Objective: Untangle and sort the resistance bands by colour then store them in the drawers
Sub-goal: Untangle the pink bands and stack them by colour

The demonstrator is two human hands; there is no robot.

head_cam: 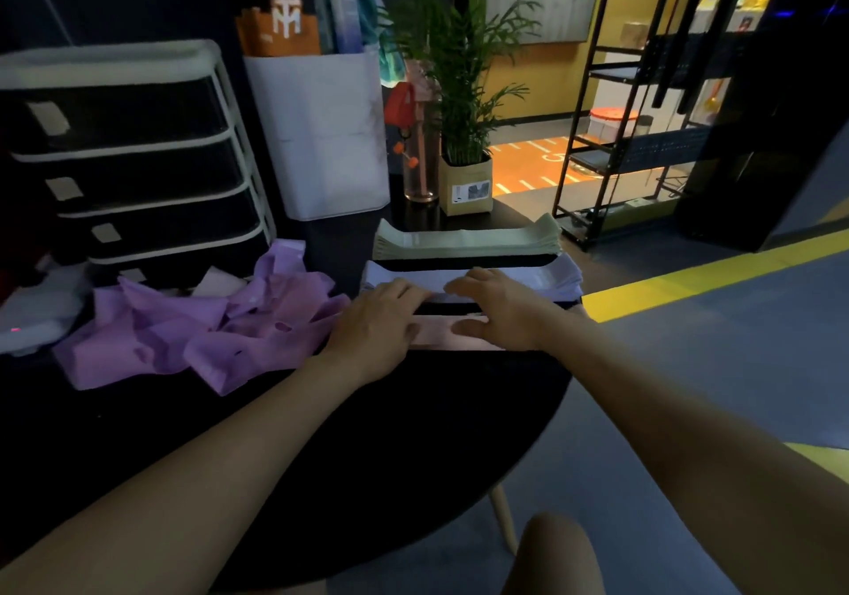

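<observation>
Because the pink resistance band (452,335) looks thin, light and limp, it is probably best taken by its ends, so it stays flat. It lies on the black tabletop (413,433), nearest of three sorted piles. Both hands, left hand (374,325) and right hand (500,309), press on it with fingers nearly straight, gripping nothing.

— Where did the bands lie?
— A pale pink band (452,337) lay flat at the table's middle. At its twelve o'clock sat a lavender stack (528,275), and beyond that a sage-green stack (468,243).
— And the purple?
— A tangled purple heap (193,328) at nine o'clock. The drawer unit (133,158), dark fronts closed, stood at ten o'clock.
</observation>
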